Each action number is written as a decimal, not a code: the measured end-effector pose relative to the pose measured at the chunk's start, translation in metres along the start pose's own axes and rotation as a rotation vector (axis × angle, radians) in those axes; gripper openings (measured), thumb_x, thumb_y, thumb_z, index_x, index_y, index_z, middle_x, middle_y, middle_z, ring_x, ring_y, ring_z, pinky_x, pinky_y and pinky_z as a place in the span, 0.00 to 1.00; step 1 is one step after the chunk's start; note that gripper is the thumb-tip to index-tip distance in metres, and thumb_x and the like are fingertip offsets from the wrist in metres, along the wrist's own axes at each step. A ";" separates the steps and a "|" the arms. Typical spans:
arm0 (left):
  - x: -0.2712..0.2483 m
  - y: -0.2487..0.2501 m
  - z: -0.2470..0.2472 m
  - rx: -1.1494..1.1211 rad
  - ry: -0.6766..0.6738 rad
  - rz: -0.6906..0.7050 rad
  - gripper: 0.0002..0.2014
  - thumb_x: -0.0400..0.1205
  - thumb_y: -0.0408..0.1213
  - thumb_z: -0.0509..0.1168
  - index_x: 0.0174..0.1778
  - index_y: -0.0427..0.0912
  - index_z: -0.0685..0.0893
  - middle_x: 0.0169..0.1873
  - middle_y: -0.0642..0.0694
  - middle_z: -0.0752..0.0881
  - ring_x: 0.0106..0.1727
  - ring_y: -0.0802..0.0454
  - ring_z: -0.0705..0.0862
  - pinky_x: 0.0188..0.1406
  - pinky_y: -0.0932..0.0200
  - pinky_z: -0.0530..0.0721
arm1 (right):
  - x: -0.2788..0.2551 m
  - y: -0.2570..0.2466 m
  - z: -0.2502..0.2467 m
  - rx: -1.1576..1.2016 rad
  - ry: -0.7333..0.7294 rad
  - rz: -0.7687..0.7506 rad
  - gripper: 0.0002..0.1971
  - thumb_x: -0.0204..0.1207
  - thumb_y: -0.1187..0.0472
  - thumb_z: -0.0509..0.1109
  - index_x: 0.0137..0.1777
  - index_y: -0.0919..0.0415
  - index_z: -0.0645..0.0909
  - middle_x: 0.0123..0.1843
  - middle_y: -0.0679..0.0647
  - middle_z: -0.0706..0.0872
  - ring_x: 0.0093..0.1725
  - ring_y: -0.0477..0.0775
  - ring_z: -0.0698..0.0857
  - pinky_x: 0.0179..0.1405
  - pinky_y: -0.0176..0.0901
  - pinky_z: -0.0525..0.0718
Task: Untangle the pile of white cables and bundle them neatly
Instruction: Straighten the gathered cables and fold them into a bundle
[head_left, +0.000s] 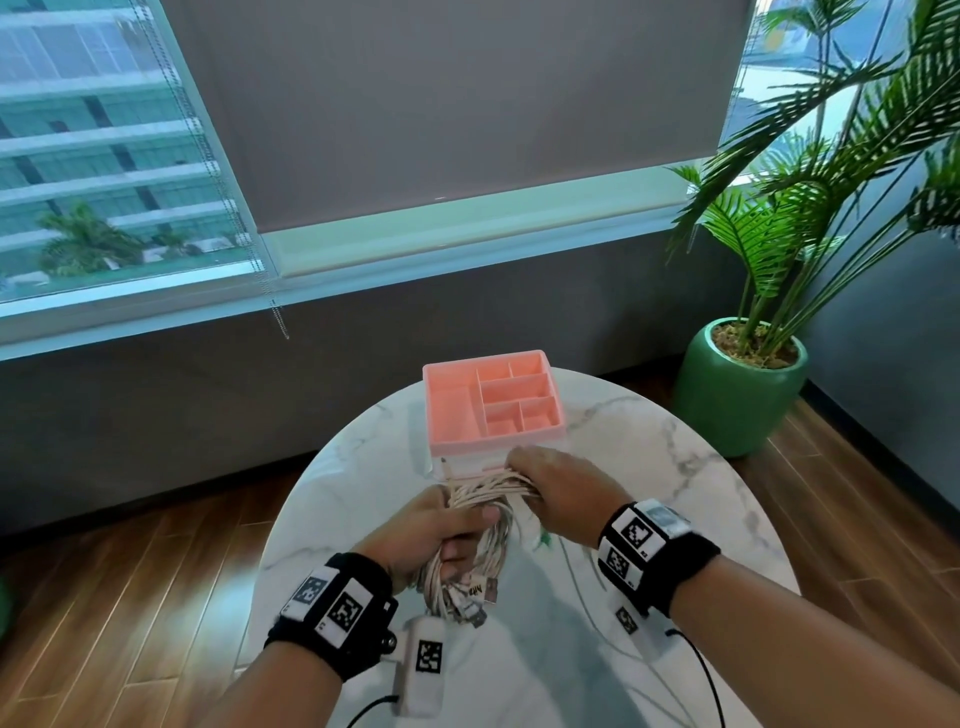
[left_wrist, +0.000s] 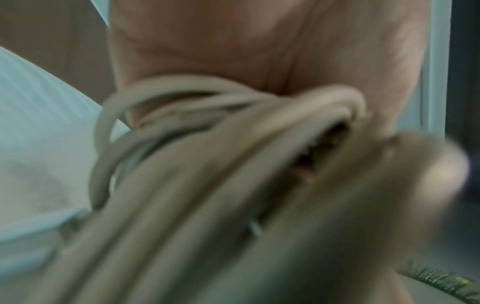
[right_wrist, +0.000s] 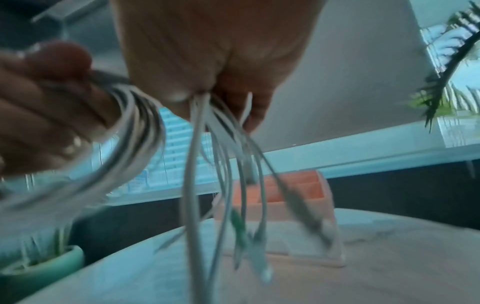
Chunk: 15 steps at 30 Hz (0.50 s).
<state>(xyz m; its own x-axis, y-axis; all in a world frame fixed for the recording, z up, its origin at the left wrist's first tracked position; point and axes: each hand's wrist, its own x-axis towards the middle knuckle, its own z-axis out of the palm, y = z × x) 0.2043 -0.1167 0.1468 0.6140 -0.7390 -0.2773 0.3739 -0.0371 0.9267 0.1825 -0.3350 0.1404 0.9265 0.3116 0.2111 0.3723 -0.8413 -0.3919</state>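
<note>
Cables (head_left: 480, 499), smooth white rounded cords, run in a looped bundle between my hands above the marble table (head_left: 649, 431); left hand (head_left: 431, 530) grips the loops, right hand (head_left: 558, 491) clutches the strands. Only my right wrist view shows green-tipped plugs (right_wrist: 237, 221) dangling before the pink compartment organizer (head_left: 493, 405).
</note>
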 end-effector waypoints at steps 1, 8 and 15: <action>0.001 0.000 -0.001 -0.025 -0.003 0.011 0.11 0.79 0.37 0.74 0.32 0.44 0.83 0.17 0.48 0.66 0.15 0.54 0.65 0.15 0.63 0.68 | 0.000 0.004 0.000 -0.042 0.050 0.003 0.09 0.81 0.53 0.61 0.55 0.55 0.78 0.50 0.51 0.85 0.46 0.53 0.81 0.48 0.52 0.84; -0.012 0.018 -0.035 -0.231 0.240 0.106 0.21 0.76 0.47 0.78 0.26 0.46 0.73 0.16 0.49 0.62 0.14 0.54 0.64 0.15 0.64 0.63 | -0.011 0.049 -0.016 0.422 0.037 0.485 0.08 0.79 0.56 0.74 0.54 0.58 0.85 0.50 0.51 0.89 0.47 0.54 0.87 0.49 0.45 0.81; -0.025 0.043 -0.066 -0.324 0.348 0.106 0.16 0.83 0.46 0.63 0.31 0.47 0.69 0.16 0.52 0.62 0.15 0.55 0.63 0.17 0.61 0.61 | -0.033 0.087 -0.017 0.541 -0.061 0.632 0.19 0.78 0.45 0.74 0.33 0.59 0.85 0.20 0.46 0.73 0.19 0.47 0.69 0.21 0.38 0.68</action>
<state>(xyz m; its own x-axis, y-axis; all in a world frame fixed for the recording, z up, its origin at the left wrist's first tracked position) 0.2511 -0.0555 0.1765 0.8356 -0.4567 -0.3053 0.4600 0.2779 0.8433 0.1832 -0.4257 0.1142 0.9653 -0.1117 -0.2361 -0.2583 -0.5418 -0.7998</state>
